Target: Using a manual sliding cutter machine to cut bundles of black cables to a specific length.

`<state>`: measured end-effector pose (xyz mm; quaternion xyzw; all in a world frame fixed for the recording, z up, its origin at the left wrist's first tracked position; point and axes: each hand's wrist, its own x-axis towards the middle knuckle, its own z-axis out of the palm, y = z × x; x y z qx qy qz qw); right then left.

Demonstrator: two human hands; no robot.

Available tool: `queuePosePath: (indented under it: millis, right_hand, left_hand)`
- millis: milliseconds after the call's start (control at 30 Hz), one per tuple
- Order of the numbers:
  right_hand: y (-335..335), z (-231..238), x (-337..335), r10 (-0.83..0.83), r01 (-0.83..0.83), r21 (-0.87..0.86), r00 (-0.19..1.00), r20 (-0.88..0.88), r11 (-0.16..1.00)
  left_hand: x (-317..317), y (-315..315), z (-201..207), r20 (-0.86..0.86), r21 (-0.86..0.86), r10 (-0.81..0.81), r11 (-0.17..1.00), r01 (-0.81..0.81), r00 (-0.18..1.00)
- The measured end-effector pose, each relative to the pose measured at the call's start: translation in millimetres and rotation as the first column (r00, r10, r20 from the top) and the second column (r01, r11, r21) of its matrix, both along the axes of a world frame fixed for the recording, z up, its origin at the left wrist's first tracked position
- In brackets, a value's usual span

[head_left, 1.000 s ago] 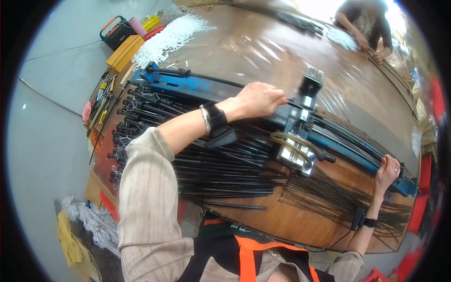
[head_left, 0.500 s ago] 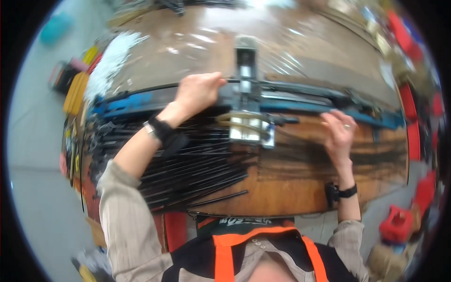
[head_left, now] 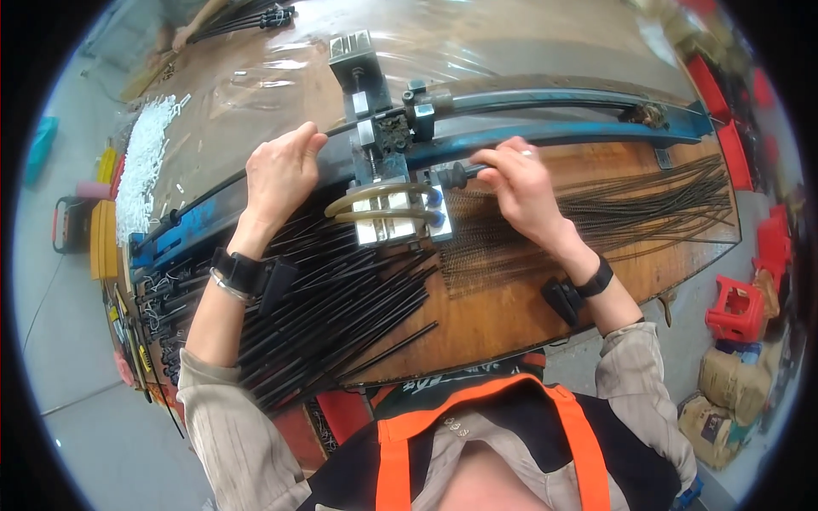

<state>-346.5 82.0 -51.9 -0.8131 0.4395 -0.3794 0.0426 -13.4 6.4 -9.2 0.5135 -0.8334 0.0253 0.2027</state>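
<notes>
A metal clamping fixture (head_left: 375,162) with two yellowish hoses (head_left: 375,198) stands across a long blue rail (head_left: 554,134). My left hand (head_left: 285,170) is closed round a thin black rod (head_left: 345,126) that runs along the rail toward the fixture. Most of the grip is hidden by the back of the hand. At the fixture's right side, my right hand (head_left: 520,187) has its fingers curled at the end of a black knob (head_left: 457,175). Beneath my left forearm lies a heap of black rods (head_left: 341,298). Thin dark coiled wires (head_left: 596,209) spread under my right wrist.
White small pieces (head_left: 149,162) are piled at the table's left. Another person's hand (head_left: 183,36) is at the far left near black rods (head_left: 247,24). Red bins (head_left: 733,153) line the right edge, and a red stool (head_left: 734,308) stands on the floor.
My right hand has come in from the right to the black knob. My left hand stays closed beside the fixture. The whole view has shifted, so the fixture appears further left.
</notes>
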Motion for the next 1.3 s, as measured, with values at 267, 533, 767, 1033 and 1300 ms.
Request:
queuePosePath:
  millis: [267, 533, 767, 1033, 1300]
  right_hand:
    - [-17.6, -0.1, 4.4, 0.078, -0.127, 0.218, 0.972, 0.221, 0.968]
    - [103.7, -22.8, 29.6, 0.269, -0.229, 0.150, 0.889, -0.370, 0.962]
    - [100.7, -15.8, 38.4, 0.347, -0.273, 0.374, 0.927, -0.144, 0.886]
    - [101.7, -22.3, 50.6, 0.492, -0.439, 0.531, 0.869, 0.047, 0.725]
    - [121.7, -33.1, 28.2, 0.460, -0.480, 0.526, 0.870, 0.178, 0.703]
  left_hand:
    - [-3.0, -11.8, -13.0, 0.095, -0.205, -0.116, 0.970, 0.133, 0.989]
    - [89.4, -36.4, -1.8, 0.341, -0.551, -0.013, 0.807, 0.211, 0.940]
    - [2.0, 182.8, -13.0, 0.186, -0.097, -0.179, 0.975, 0.200, 0.966]
    - [-36.5, 282.6, -58.0, -0.080, 0.148, 0.209, 0.969, -0.196, 0.975]
    - [-55.6, 284.3, -55.8, -0.207, 0.114, 0.129, 0.988, -0.107, 0.970]
